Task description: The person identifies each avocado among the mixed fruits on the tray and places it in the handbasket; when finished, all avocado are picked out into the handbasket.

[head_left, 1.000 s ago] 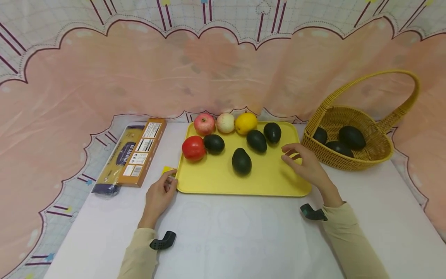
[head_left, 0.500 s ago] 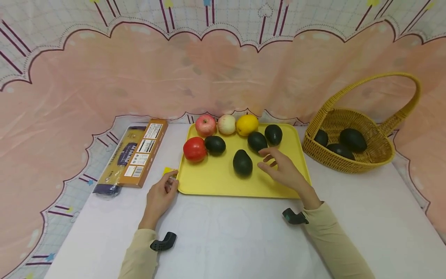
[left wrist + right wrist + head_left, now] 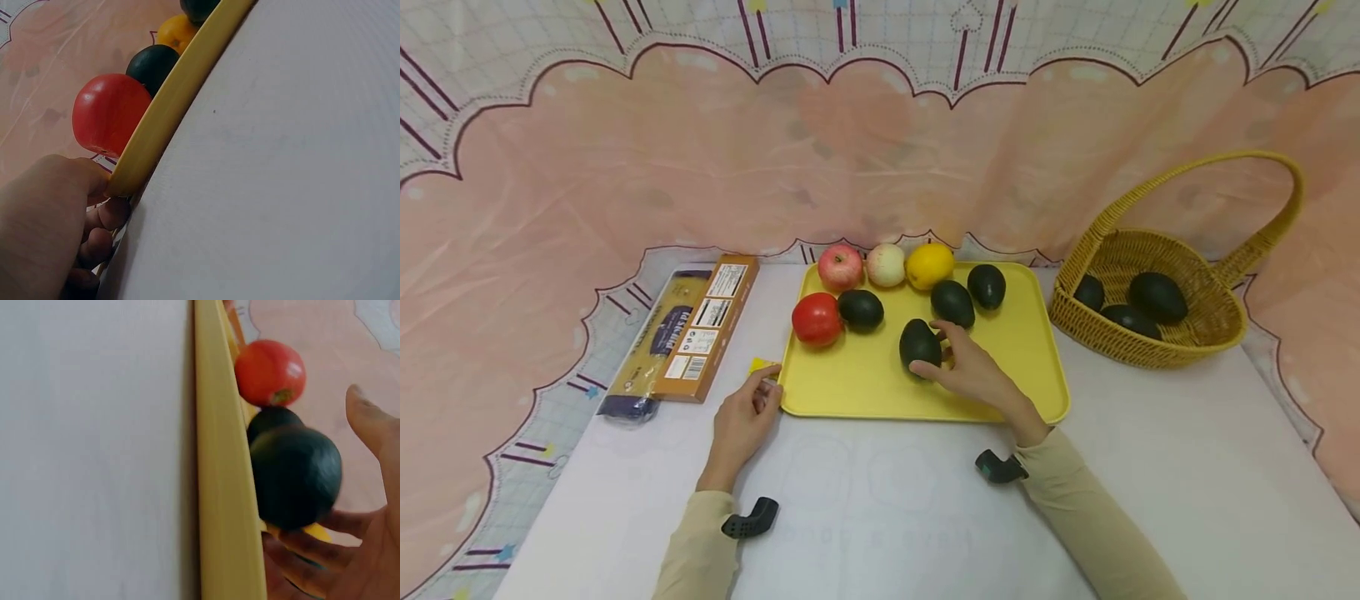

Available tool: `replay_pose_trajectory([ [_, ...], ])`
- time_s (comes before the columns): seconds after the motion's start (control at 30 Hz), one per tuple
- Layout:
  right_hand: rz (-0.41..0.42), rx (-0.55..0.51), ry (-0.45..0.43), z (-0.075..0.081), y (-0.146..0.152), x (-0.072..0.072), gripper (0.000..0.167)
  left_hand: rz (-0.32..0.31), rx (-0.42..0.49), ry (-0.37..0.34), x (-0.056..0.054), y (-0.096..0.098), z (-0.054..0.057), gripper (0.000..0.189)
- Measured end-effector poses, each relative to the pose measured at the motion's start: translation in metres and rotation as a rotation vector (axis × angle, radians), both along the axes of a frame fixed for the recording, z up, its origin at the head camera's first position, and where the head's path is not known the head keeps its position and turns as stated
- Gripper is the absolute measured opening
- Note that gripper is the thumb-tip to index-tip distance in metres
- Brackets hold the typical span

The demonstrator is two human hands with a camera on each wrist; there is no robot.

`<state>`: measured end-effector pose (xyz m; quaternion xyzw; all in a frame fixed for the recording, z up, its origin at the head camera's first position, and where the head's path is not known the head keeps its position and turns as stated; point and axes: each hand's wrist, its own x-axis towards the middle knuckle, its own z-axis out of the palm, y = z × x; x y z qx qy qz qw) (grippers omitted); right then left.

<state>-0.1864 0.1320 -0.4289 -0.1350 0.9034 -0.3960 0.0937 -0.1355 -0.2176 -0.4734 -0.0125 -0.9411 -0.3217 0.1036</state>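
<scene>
My right hand [image 3: 973, 371] reaches around a dark green avocado [image 3: 917, 343] on the yellow tray [image 3: 850, 396]. In the right wrist view the thumb stands apart from this avocado [image 3: 297, 481], while the other fingers lie close along its far side. At the tray's left edge, my left hand [image 3: 747, 429] holds the rim near the front corner; the left wrist view shows its fingers [image 3: 97, 245] curled by the tray corner [image 3: 128, 175]. Also on the tray are a red tomato-like fruit [image 3: 817, 320] and more avocados [image 3: 861, 310], [image 3: 952, 303], [image 3: 987, 287].
A red apple [image 3: 840, 267], a pale round fruit [image 3: 886, 265] and a yellow fruit [image 3: 930, 265] line the tray's back edge. A wicker basket [image 3: 1150, 354] with avocados stands at right. Left lie a pasta packet [image 3: 651, 346], an orange box [image 3: 707, 329] and a small yellow item [image 3: 760, 364].
My right hand has moved left across the tray, from beside the basket to the front avocado. The left hand has stayed at the tray's edge.
</scene>
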Motion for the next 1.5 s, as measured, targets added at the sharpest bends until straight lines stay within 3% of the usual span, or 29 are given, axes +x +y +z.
replay_pose_trajectory([
  [0.17, -0.038, 0.07, 0.045, 0.0, -0.016, -0.002, 0.094, 0.007, 0.01, -0.011, 0.003, 0.001, -0.001, 0.031],
  [0.37, -0.03, 0.124, 0.074, -0.004, -0.02, 0.001, 0.087, -0.005, 0.023, -0.015, 0.005, 0.008, -0.006, 0.031],
  [0.67, 0.06, 0.052, 0.141, -0.004, -0.016, 0.0, 0.062, 0.005, 0.027, -0.017, 0.0, 0.008, -0.001, 0.031],
  [0.93, 0.119, 0.026, 0.142, -0.002, -0.01, 0.0, 0.051, 0.002, 0.014, -0.014, 0.0, 0.005, -0.001, 0.031],
  [1.2, 0.096, 0.01, 0.182, 0.006, 0.001, -0.003, 0.05, 0.004, 0.009, -0.014, 0.0, 0.003, 0.002, 0.031],
  [1.5, 0.064, 0.025, 0.141, 0.014, 0.02, -0.001, 0.054, 0.011, 0.009, -0.014, 0.001, -0.001, 0.002, 0.031],
])
